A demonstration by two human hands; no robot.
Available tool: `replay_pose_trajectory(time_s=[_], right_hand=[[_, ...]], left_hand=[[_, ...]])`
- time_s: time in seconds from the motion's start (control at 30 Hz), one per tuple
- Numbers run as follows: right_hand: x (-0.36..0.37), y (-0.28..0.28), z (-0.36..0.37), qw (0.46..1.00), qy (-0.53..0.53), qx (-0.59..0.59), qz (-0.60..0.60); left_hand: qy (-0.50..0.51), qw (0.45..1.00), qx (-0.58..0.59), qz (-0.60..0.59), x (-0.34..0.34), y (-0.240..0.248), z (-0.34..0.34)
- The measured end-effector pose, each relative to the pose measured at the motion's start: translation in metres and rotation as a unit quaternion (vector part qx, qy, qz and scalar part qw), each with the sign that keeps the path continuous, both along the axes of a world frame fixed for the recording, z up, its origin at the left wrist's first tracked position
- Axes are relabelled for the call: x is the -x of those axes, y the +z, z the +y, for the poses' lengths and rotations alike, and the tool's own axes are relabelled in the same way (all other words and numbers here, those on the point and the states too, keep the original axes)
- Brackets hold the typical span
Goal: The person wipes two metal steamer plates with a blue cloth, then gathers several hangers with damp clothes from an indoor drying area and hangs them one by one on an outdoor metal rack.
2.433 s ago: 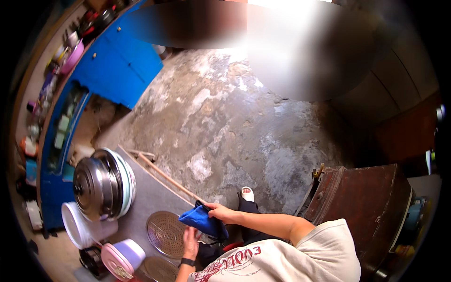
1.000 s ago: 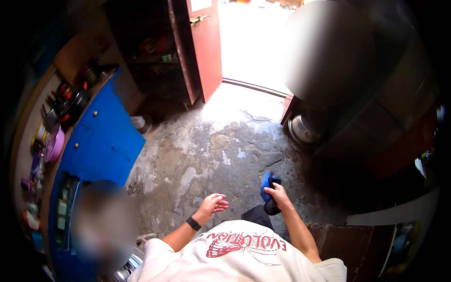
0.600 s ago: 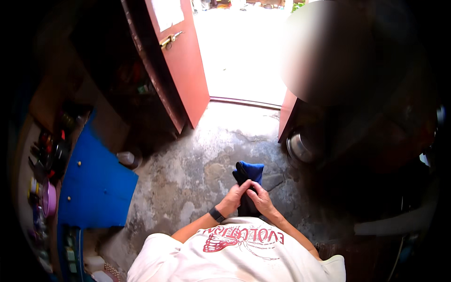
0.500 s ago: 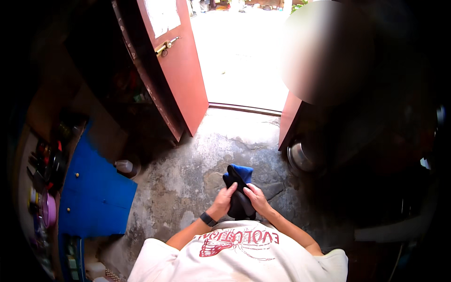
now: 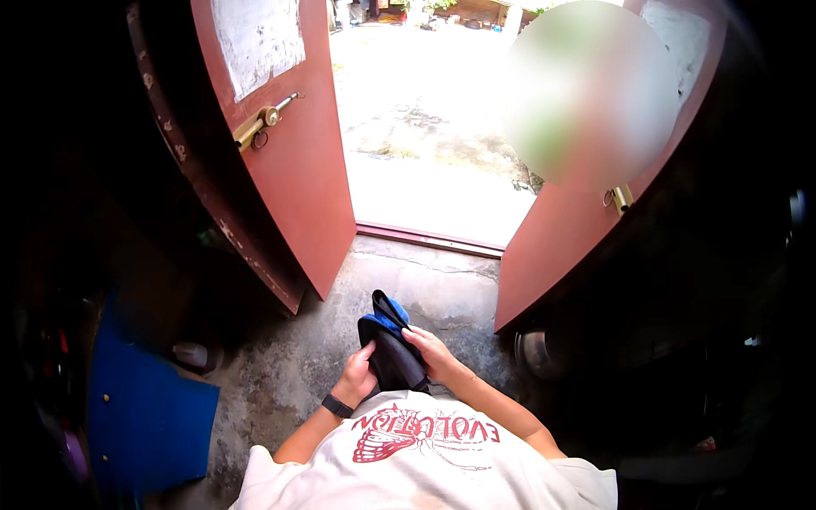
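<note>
Glare from doorway (image 5: 429, 161), deeply shadowed sides, blurred round patch (image 5: 595, 93)

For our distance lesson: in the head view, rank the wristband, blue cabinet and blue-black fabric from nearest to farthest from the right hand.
1. Blue-black fabric: touching the right hand.
2. Wristband: on the left wrist.
3. Blue cabinet: far left side.

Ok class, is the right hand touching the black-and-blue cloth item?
Touching: the head view shows the right hand gripping the black-and-blue cloth item by its side.
</note>
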State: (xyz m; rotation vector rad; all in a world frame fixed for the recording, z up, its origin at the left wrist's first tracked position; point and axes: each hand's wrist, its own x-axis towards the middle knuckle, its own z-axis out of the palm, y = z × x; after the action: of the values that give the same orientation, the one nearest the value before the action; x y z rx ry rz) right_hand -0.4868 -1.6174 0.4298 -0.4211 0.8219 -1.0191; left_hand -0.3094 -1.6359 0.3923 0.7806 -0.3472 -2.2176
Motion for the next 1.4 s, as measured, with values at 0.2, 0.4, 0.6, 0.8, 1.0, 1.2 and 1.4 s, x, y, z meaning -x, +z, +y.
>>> replay_pose_trajectory(time_s=[0.2, 0.4, 0.6, 0.8, 1.0, 1.2, 1.4], right_hand=[[0.024, 0.017, -0.129, 0.999, -0.010, -0.001, 0.044], [0.078, 0.010, -0.214, 0.986, -0.167, -0.018, 0.010], [0.167, 0.003, -0.345, 0.976, -0.209, 0.040, 0.039], [0.259, 0.040, -0.498, 0.941, -0.266, 0.158, 0.138], [0.271, 0.081, -0.628, 0.781, -0.107, 0.413, 0.456], [0.282, 0.058, -0.680, 0.710, 0.095, 0.490, 0.496], [0.375, 0.015, -0.733, 0.870, 0.082, 0.283, 0.396]], left_hand=[[-0.082, 0.996, 0.013, -0.014, 0.040, 0.041, -0.155], [-0.172, 0.984, -0.002, -0.045, 0.107, 0.039, -0.278], [-0.068, 0.997, 0.009, -0.042, 0.191, -0.001, -0.414], [-0.001, 1.000, 0.004, -0.025, 0.240, 0.016, -0.563], [0.055, 0.994, 0.083, 0.041, 0.269, 0.079, -0.652], [0.118, 0.985, -0.036, -0.117, 0.303, 0.053, -0.726], [0.092, 0.983, -0.067, -0.142, 0.358, 0.032, -0.832]])
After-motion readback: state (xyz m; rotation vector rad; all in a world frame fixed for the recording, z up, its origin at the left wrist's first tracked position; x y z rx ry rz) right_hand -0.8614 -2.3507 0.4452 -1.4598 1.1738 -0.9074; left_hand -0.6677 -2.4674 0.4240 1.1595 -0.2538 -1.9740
